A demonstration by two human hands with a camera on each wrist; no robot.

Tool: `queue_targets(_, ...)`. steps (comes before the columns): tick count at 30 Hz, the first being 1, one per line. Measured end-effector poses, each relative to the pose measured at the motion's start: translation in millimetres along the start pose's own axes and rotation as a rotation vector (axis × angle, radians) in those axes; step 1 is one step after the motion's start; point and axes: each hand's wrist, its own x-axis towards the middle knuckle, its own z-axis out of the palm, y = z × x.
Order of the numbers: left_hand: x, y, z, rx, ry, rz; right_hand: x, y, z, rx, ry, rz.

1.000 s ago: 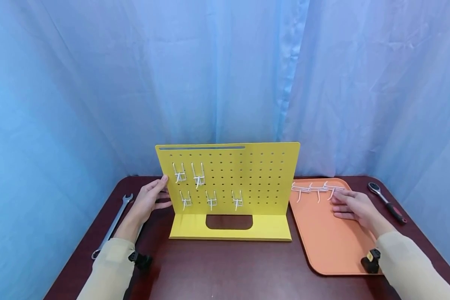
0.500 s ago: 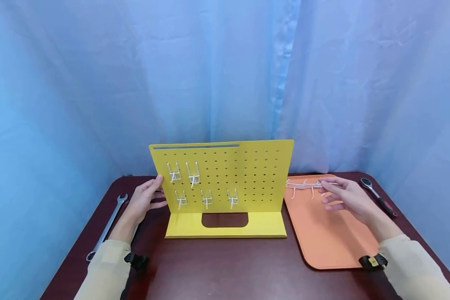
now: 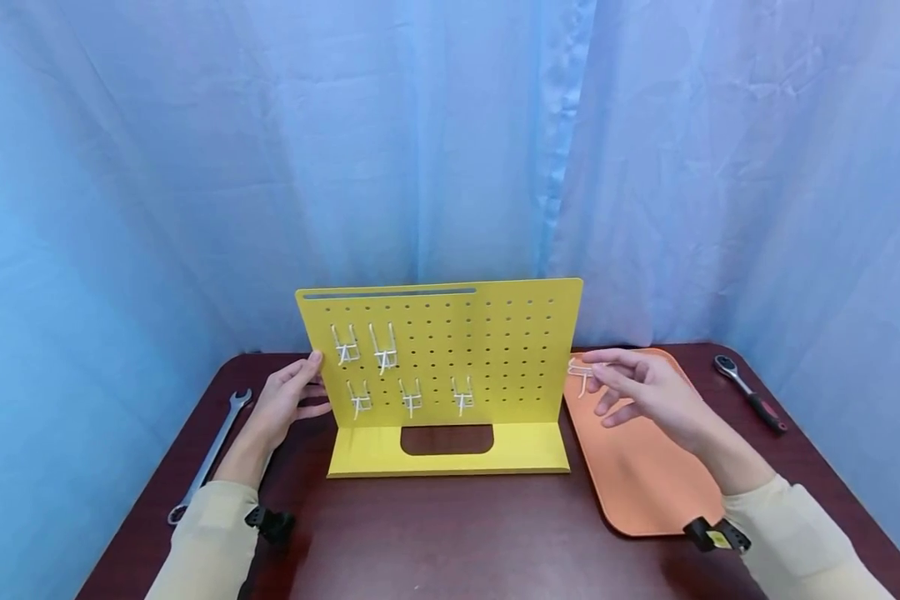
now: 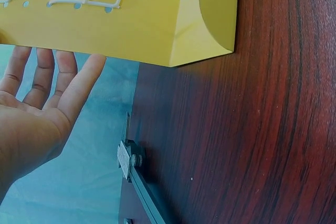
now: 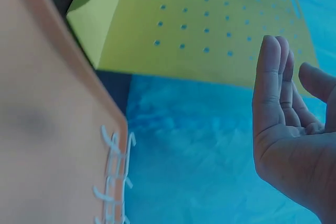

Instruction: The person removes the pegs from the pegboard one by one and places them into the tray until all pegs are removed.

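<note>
A yellow pegboard [image 3: 510, 400] on a foot stands mid-table with several white wire hooks [image 3: 347, 352] in its left half. My left hand [image 3: 283, 402] holds its left edge, thumb in front and fingers behind; the left wrist view shows those fingers [image 4: 65, 77] passing behind the edge. More white hooks [image 5: 118, 166] lie in a row along the far end of an orange tray [image 3: 645, 492]. Over that end hovers my right hand [image 3: 648, 396], near the leftmost hook [image 3: 583, 375] and hiding others in the head view. Its thumb and fingers are apart in the right wrist view, nothing between them.
A combination wrench [image 3: 212, 458] lies at the table's left side, and a caliper [image 4: 126, 156] lies near my left forearm. Right of the tray is a ratchet wrench [image 3: 750, 396]. A blue curtain [image 3: 420, 150] hangs behind the dark wooden table [image 3: 450, 533].
My right hand has moved left along the row of hooks, from the rightmost to near the leftmost. My left hand stays at the pegboard's edge. The head view has shifted slightly.
</note>
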Motion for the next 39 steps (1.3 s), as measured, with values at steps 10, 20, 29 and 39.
queue_targets(10, -2.1, -3.7, -0.4, -0.018, -0.011, -0.011, 11.9, -17.3, 48.4, 0.075, -0.062, 0.008)
queue_targets(20, -1.7, -3.1, -2.4, -0.009, -0.007, 0.002, 39.3, -27.3, 96.9, 0.186, -0.147, 0.012)
queue_targets(29, -0.2, -0.2, -1.6, -0.007, -0.013, 0.005, 69.6, -35.4, 142.1, 0.34, -0.228, 0.066)
queue_targets(39, 0.1, 1.6, -0.6, -0.017, -0.006, -0.004, 101.6, -34.2, 174.9, 0.435, -0.273, 0.153)
